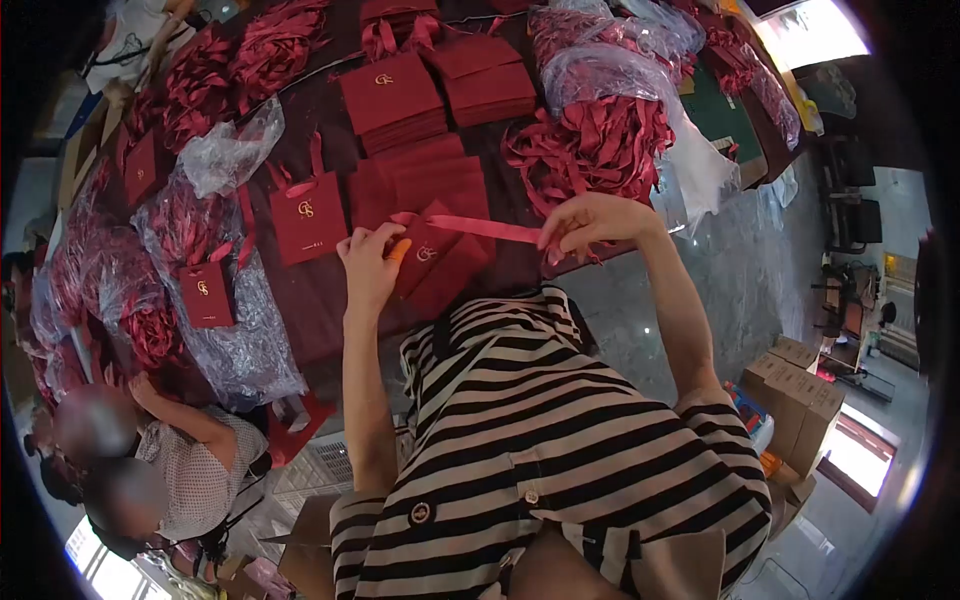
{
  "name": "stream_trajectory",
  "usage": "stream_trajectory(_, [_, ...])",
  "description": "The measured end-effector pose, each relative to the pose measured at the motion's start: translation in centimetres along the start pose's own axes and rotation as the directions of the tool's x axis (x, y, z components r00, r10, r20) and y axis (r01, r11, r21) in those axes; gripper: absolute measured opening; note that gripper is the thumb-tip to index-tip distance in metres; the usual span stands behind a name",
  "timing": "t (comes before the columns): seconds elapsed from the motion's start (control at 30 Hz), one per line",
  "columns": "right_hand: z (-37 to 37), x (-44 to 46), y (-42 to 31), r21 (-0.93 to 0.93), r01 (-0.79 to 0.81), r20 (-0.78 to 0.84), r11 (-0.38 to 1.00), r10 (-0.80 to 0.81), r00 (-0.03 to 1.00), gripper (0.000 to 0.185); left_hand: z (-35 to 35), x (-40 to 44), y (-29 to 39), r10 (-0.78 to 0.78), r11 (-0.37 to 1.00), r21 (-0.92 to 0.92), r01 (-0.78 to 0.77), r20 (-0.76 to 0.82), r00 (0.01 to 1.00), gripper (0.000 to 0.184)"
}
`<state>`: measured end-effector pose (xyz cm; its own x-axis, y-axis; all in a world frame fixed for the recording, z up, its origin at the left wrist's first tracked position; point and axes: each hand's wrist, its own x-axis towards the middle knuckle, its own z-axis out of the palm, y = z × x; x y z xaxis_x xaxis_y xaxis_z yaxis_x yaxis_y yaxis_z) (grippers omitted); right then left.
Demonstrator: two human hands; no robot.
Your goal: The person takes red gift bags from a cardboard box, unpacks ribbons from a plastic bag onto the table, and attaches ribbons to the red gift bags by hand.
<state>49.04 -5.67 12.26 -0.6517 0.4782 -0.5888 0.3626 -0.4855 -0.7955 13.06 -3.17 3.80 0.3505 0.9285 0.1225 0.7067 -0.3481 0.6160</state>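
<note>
A dark red paper bag (432, 268) with a gold logo lies tilted in front of me at the table's near edge. My left hand (370, 262) is closed at its left side, with an orange cover on one finger. A red ribbon (485, 228) runs from the top of this bag to the right, pulled nearly straight. Its far end is pinched in the fingers of my right hand (592, 222). Under and behind the bag lie more flat red bags (420, 175). Left of my left hand, a finished-looking bag (308, 220) with ribbon handles lies flat.
Neat stacks of red bags (393, 100) stand farther back. A heap of loose red ribbons (610, 150) lies at right, partly in clear plastic. More plastic-wrapped bundles (215, 300) cover the left side. Other people (200, 470) sit at lower left. Cardboard boxes (795, 400) stand at right.
</note>
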Motion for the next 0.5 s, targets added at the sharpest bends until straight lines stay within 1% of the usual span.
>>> stream_trajectory(0.03, [0.0,-0.4,1.0,0.158,0.140,0.046,0.977,-0.149,0.988,0.043,-0.1,-0.1,0.1,-0.007,1.000,0.002,0.007,-0.004,1.000,0.020])
stream_trajectory(0.07, [0.4,-0.6,1.1,0.318,0.262,0.069,0.911,-0.298,0.952,0.043,-0.1,-0.2,0.4,-0.011,1.000,0.012,0.010,0.026,1.000,0.021])
stream_trajectory(0.1, [0.9,-1.0,0.8,0.405,0.358,0.090,0.841,-0.426,0.900,0.045,0.0,-0.2,0.6,-0.016,1.000,0.023,0.015,0.057,0.998,0.022])
stream_trajectory(0.13, [1.4,-1.1,1.0,0.404,0.354,0.099,0.844,-0.425,0.900,0.045,0.8,-0.7,0.5,0.062,0.995,0.077,-0.064,0.024,0.998,0.023])
stream_trajectory(0.17, [2.0,-1.2,1.3,0.434,0.428,0.011,0.793,-0.480,0.877,0.046,2.0,-1.4,0.3,0.142,0.981,0.135,-0.140,-0.001,0.990,0.024])
stream_trajectory(0.2, [2.9,-1.3,1.2,0.458,0.501,-0.081,0.734,-0.527,0.846,0.047,2.5,-1.9,0.4,0.157,0.976,0.153,-0.156,0.005,0.988,0.029])
stream_trajectory(0.23, [3.8,-1.8,0.9,0.452,0.488,-0.182,0.746,-0.459,0.870,0.032,2.8,-2.4,0.5,0.152,0.976,0.155,-0.152,0.007,0.988,0.029])
stream_trajectory(0.27, [3.9,-1.6,1.2,0.457,0.486,-0.180,0.745,-0.458,0.871,0.032,2.8,-2.7,0.9,0.152,0.978,0.142,-0.151,0.003,0.988,0.031])
stream_trajectory(0.33, [3.9,-1.1,2.0,0.229,0.464,-0.389,0.856,-0.356,0.850,0.017,2.0,-3.2,1.2,0.151,0.980,0.130,-0.150,0.002,0.989,0.033])
stream_trajectory(0.37, [4.3,-0.9,1.7,0.175,0.494,-0.462,0.852,-0.372,0.805,0.009,1.0,-3.0,1.5,0.155,0.974,0.161,-0.162,0.053,0.986,0.034])
stream_trajectory(0.4, [4.8,-0.5,1.2,0.176,0.494,-0.458,0.852,-0.373,0.807,0.009,0.4,-3.0,1.6,0.157,0.966,0.190,-0.174,0.104,0.982,0.035])
stream_trajectory(0.43, [5.5,0.2,0.6,-0.074,0.616,-0.548,0.784,-0.548,0.632,0.009,0.2,-3.1,1.4,0.152,0.966,0.193,-0.169,0.100,0.983,0.035])
stream_trajectory(0.47, [6.1,0.8,-0.2,-0.329,0.670,-0.570,0.666,-0.705,0.421,0.008,0.1,-3.2,1.1,0.143,0.974,0.161,-0.158,0.099,0.985,0.036])
stream_trajectory(0.5, [6.7,0.8,-1.3,-0.199,0.752,-0.540,0.628,-0.711,0.451,0.011,0.0,-3.2,0.9,0.134,0.981,0.128,-0.147,0.100,0.986,0.038])
